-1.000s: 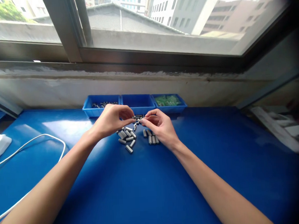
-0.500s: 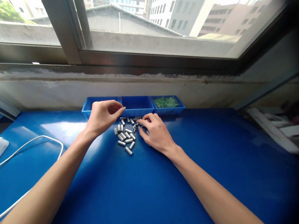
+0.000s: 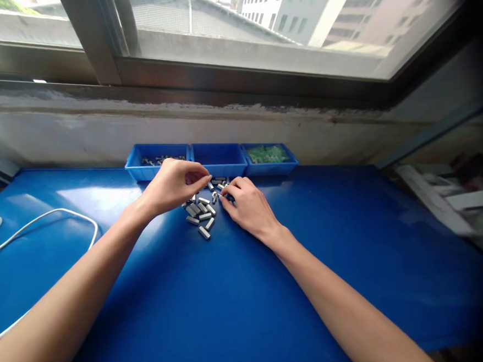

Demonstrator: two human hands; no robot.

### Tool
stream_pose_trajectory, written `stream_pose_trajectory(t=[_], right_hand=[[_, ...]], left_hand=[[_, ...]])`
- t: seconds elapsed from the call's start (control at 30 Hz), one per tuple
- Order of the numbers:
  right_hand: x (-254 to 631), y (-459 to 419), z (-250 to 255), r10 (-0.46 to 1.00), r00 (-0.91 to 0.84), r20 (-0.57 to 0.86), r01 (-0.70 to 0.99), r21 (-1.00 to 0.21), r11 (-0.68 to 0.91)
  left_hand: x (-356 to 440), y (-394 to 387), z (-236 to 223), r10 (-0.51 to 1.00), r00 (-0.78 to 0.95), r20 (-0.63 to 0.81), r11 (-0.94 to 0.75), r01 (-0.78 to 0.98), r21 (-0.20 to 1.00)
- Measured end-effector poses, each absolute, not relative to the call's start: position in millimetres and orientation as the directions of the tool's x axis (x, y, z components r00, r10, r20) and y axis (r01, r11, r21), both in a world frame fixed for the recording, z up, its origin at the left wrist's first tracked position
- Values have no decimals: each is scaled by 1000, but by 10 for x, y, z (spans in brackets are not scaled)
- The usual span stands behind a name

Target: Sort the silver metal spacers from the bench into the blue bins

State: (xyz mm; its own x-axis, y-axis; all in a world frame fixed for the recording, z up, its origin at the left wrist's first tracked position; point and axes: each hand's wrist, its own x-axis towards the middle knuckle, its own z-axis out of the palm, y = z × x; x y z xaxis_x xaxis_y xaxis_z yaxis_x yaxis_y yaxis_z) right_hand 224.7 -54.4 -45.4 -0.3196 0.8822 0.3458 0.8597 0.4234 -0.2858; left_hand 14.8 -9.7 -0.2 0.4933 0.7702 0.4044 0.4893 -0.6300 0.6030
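Observation:
My left hand [image 3: 179, 180] is over the back of a loose pile of metal hex standoffs [image 3: 202, 207], thumb and forefinger pinched together; anything between their tips is too small to make out. To its right, my right hand [image 3: 247, 205] rests low at the table, fingers curled down and thumb close to the forefinger. Whatever those fingertips grip is hidden. Just left of them lie a few small shiny screws [image 3: 214, 197]. More standoffs [image 3: 219, 181] lie behind, between the two hands. Some pieces are partly covered by my right hand.
Three joined blue bins stand along the wall: the left bin [image 3: 131, 169] holds small screws, the middle bin [image 3: 220, 170] shows a bare inside, and the right one has green circuit boards [image 3: 268, 154]. A white cable [image 3: 76, 213] curves across the blue table [image 3: 217, 304] at left.
My hands were together over the pile, then parted: the left drew back up-left and has since come nearer again. My right hand lowered to the table. The camera view has shifted slightly.

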Motion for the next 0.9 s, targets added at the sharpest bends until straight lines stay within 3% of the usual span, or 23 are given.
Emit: stream_pose_trajectory(t=[0.13,0.27,0.4,0.53,0.67,0.9], right_hand=[[2262,-545,-441,871,-286,399,832,-347,432],[2275,-546,-423,882,-196,428,748,-516,417],[2259,-559,-414,908,-65,414,568,-733,375],[2260,-545,-433,953,-4,302,300,-909,289],[2285,-508,-454,973,17,228,140,-965,224],[2303,-482,-446,973,53,226,82,-972,221]], left_hand=[[150,-90,2,771,492,403,-628,489,605],[144,-90,4,777,486,400,-622,494,607],[150,-94,8,780,484,397,-618,499,607],[170,-88,-4,787,500,361,-602,494,628],[178,-75,-34,776,530,342,-606,472,640],[181,-88,-52,745,573,340,-631,443,637]])
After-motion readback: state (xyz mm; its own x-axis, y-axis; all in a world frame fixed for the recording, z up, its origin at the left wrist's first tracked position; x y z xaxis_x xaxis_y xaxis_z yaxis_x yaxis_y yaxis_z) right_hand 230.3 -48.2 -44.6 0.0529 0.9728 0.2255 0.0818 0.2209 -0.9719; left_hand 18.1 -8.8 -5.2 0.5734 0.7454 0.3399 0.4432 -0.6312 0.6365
